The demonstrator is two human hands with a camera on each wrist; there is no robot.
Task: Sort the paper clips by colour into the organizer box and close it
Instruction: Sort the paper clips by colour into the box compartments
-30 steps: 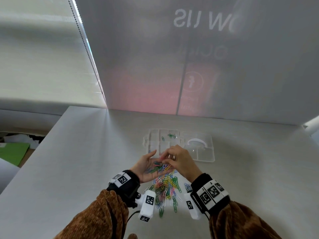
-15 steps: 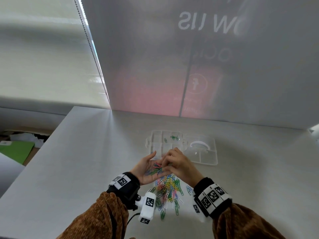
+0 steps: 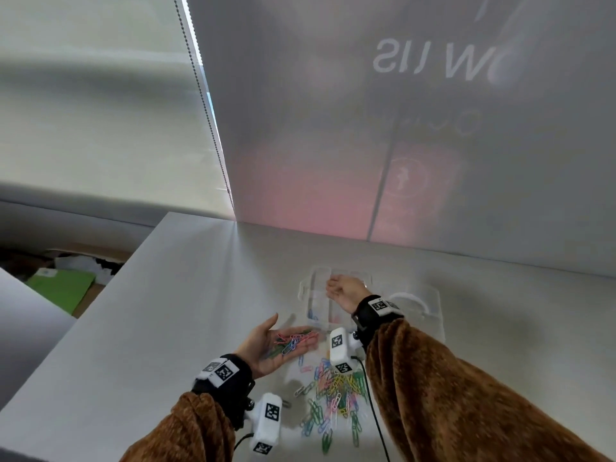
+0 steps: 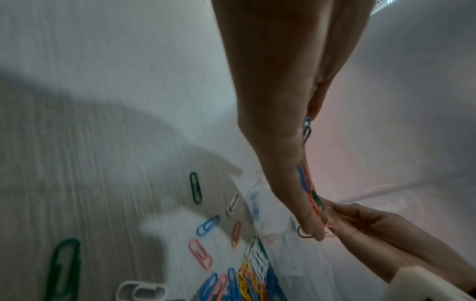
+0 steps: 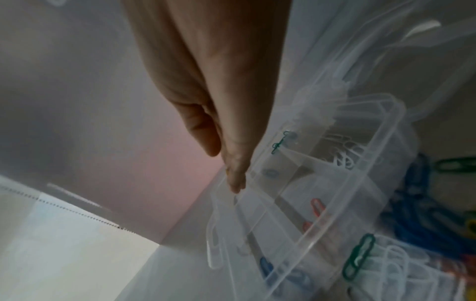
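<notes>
Head view: nearest the person, a loose heap of coloured wire paper clips [image 3: 336,398], green, blue, pink, yellow and white, sprawls across the pale grey tabletop [image 3: 160,328] between two brown fuzzy sleeves [image 3: 450,395]. Just beyond the heap the left hand [image 3: 266,348] sits palm up, fingers stretched flat, cradling a small bunch of pink, blue and green clips [image 3: 295,340] on its fingers and palm, nothing pinched. Further out, the right hand [image 3: 345,290] reaches over the clear plastic compartmented organizer box [image 3: 311,308], lid thrown open to the right, its white handle [image 3: 408,298] showing. From the right wrist, the fingers [image 5: 235,177] run close together and point down at the far left rim of the box; whether they pinch a clip I cannot tell. Inside the compartments lie a few green, white, orange-red and blue clips, each colour apart. Behind the box stands a frosted grey wall panel [image 3: 400,128] with a pink glow.
</notes>
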